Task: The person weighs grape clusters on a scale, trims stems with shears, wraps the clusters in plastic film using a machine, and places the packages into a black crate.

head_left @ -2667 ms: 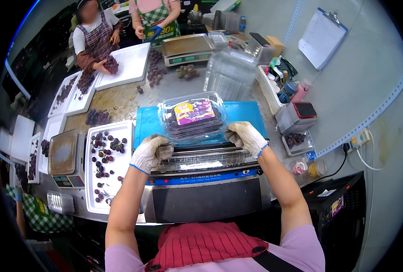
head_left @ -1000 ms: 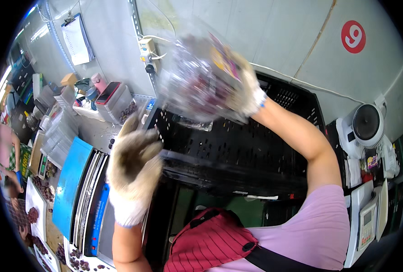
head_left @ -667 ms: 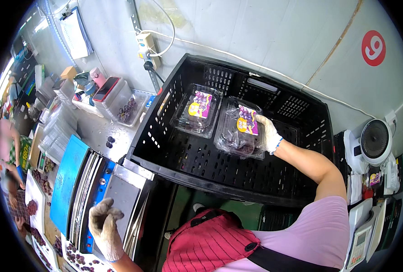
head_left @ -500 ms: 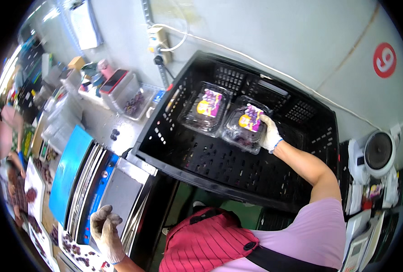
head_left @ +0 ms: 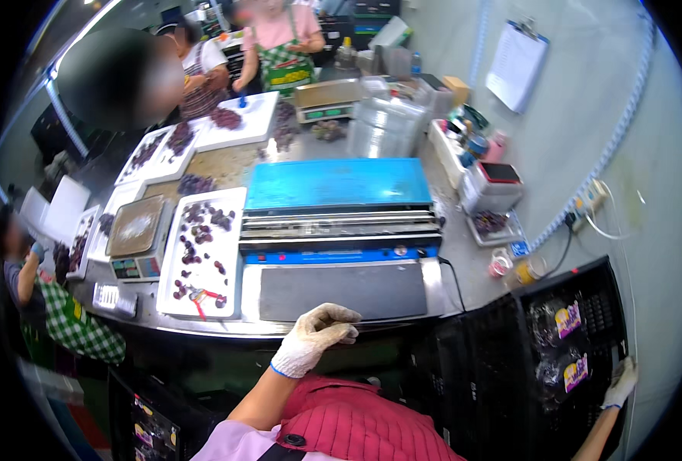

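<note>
My left hand (head_left: 316, 338), in a white knit glove, hangs before the front edge of a blue-lidded film wrapping machine (head_left: 339, 253). Its fingers are loosely bent, with a gap to the thumb and nothing visible between them. My right hand (head_left: 621, 382), also gloved, is at the far right beside the wall of a black plastic crate (head_left: 479, 369). It looks loosely open, with its fingers pointing up along the rim; whether it touches the rim is unclear. Inside the crate lie two transparent clamshell boxes of dark grapes, the far box (head_left: 556, 319) and the near box (head_left: 562, 373), both with purple-yellow labels.
Left of the machine, a white tray (head_left: 203, 253) holds loose grapes and red-handled snips (head_left: 201, 301). A scale (head_left: 139, 234) stands beside it. Co-workers in checked aprons (head_left: 286, 69) stand across and at left. Another black crate (head_left: 153, 422) with packed boxes sits low at left.
My view has swung left from the crate to the wrapping machine. My right hand has left the near grape box and moved to the crate's wall. My left hand stays near the machine.
</note>
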